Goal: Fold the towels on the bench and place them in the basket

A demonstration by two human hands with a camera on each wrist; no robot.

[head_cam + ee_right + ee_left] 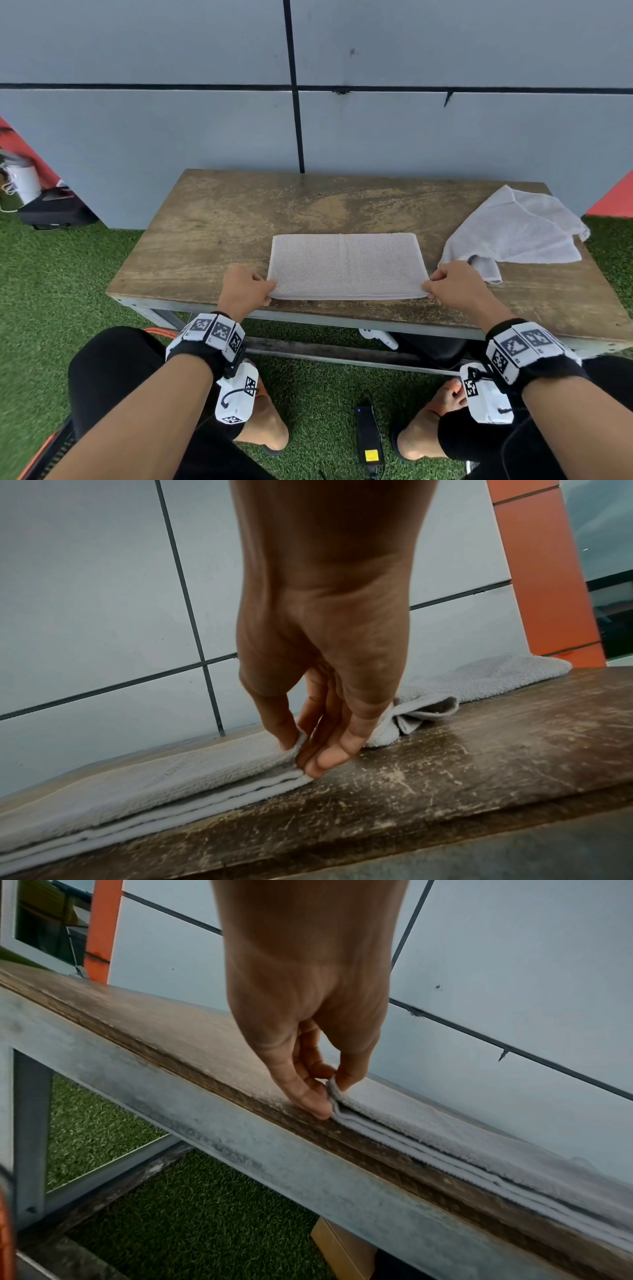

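Centrally, the folded towel [346,265] on the desk [212,219] is pinched at its near corners by left hand [245,286] and right hand [457,286].

Lighting as I see it: even, soft daylight with faint shadows and no glare, head view sharp but bowed at its edges, both wrist views dimmer, grainy, strongly warped, the bench [143,1053] edge smeared and each wrist dark and soft up close.

Bare desk [212,219] lies open left of and behind the folded towel [346,265] — the crumpled towel [513,233] blocks the right rear corner.
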